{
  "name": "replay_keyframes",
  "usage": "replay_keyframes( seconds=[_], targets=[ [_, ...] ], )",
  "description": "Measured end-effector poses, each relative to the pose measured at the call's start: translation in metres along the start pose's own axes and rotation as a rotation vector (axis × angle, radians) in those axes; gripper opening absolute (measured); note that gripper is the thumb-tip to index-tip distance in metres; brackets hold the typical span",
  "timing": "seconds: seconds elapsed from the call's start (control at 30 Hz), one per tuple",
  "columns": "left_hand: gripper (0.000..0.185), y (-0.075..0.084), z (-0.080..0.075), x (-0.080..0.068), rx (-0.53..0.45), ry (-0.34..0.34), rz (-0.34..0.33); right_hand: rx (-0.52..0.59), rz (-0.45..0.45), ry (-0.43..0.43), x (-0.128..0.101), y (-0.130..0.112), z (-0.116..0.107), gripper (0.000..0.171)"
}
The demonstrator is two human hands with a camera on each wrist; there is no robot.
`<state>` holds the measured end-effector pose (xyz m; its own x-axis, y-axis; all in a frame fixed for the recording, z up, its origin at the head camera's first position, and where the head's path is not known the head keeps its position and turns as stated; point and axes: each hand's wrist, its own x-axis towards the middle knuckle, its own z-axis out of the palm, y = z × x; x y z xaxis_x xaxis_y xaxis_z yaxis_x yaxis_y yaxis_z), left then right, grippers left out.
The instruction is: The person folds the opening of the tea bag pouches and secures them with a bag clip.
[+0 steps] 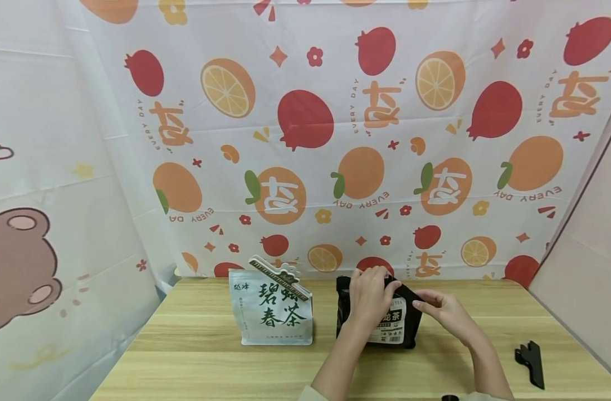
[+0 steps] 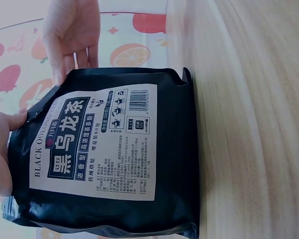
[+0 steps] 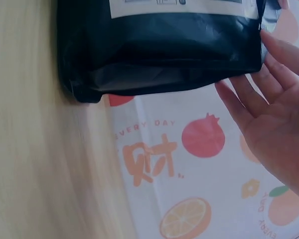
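Note:
A black bag of oolong tea (image 1: 409, 327) with a pale printed label stands upright on the wooden table. My left hand (image 1: 370, 295) grips its top edge, with the thumb on the label side; the fingers behind the bag are hidden in the left wrist view. At the bag's upper right corner, my right hand (image 1: 448, 314) pinches the edge between thumb and fingers. The right wrist view shows that thumb (image 3: 284, 52) on the bag's side, the fingertips along its back edge.
Left of the black bag stands a pale tea bag (image 1: 272, 328) with a large slanted clip (image 1: 282, 278) across its top. A black clip-like piece (image 1: 532, 362) lies at the table's right. A small dark round thing (image 1: 450, 397) shows at the bottom edge. A fruit-print cloth (image 1: 305, 161) hangs behind.

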<state>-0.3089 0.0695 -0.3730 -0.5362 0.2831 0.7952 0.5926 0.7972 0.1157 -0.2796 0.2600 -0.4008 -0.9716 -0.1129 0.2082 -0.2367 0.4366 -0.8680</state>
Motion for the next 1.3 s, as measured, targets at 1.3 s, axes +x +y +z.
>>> replay_keyframes(
  seconds=[1.3],
  targets=[
    [0.023,0.0,-0.001,-0.002,-0.017,0.016,-0.002,0.0,-0.151,0.188,0.009,-0.014,0.032,0.02]
  ],
)
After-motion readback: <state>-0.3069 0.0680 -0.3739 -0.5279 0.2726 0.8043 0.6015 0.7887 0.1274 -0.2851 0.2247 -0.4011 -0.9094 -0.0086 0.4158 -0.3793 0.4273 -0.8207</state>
